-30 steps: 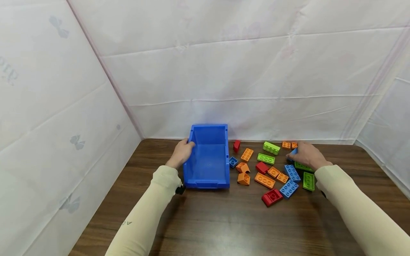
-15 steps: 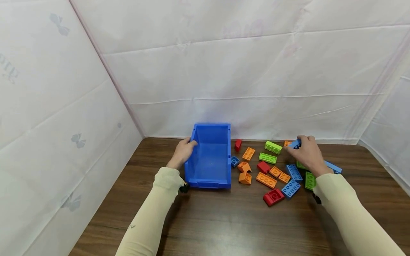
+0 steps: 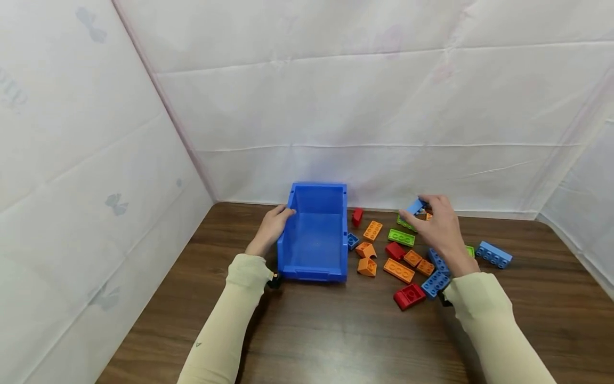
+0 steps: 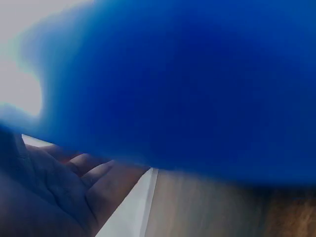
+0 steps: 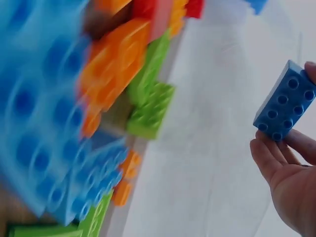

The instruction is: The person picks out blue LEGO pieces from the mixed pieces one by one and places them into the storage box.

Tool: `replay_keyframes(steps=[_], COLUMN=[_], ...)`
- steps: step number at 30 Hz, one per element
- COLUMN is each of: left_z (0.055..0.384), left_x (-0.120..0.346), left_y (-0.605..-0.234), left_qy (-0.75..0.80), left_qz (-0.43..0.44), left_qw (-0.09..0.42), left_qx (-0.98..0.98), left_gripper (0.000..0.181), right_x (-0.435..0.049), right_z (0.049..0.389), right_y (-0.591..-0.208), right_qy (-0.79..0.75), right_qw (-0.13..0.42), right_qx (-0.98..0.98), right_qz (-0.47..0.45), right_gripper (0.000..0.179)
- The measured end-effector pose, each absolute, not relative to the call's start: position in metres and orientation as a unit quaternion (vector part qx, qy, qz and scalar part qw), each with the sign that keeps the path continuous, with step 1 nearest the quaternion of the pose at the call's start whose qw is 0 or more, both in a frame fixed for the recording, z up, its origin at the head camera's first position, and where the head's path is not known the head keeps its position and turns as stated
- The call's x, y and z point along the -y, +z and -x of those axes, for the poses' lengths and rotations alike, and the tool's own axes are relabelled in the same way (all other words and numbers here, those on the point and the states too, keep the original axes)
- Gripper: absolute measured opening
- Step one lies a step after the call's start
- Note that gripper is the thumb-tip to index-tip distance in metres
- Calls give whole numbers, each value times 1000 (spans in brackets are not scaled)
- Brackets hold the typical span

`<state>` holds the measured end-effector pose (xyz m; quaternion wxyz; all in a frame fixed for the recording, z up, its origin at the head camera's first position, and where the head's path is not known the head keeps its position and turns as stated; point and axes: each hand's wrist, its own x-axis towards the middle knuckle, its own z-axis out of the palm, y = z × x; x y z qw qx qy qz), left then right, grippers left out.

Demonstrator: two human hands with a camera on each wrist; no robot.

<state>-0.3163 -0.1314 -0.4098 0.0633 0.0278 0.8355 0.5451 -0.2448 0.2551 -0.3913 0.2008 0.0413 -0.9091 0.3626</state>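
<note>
White sheets (image 3: 364, 96) hang behind my table (image 3: 336, 330). Near its back edge, my right hand (image 3: 440, 226) pinches a blue block (image 3: 415, 206); my left hand (image 3: 271, 229) grips the box (image 3: 316, 240). If my pinch is loose, the block might drop.

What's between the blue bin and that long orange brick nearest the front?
In the head view: an orange wedge-shaped brick and, just behind it, an orange curved piece, beside the blue bin.

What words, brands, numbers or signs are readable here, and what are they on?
"A", it seems: small dark letter on the left sleeve.
Too faint to read: lettering on the white sheet at picture left.
Toy building bricks, blue bin: no readable text.
</note>
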Motion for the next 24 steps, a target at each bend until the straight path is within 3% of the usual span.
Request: replay_keyframes(steps=[9,24], left_z=[308,306], left_x=[140,129], left_y=[-424,-420], left_qy=[552,574], left_qz=[-36,-53], left_qw=[52,28], left_qx=[-831,-817], left_gripper=[73,73], right_x=[-234,-228], right_z=[237,230], right_y=[-379,-361], right_qy=[446,465], right_qw=[223,255], right_qx=[865,846], right_qz=[-49,-44], right_gripper=[69,68])
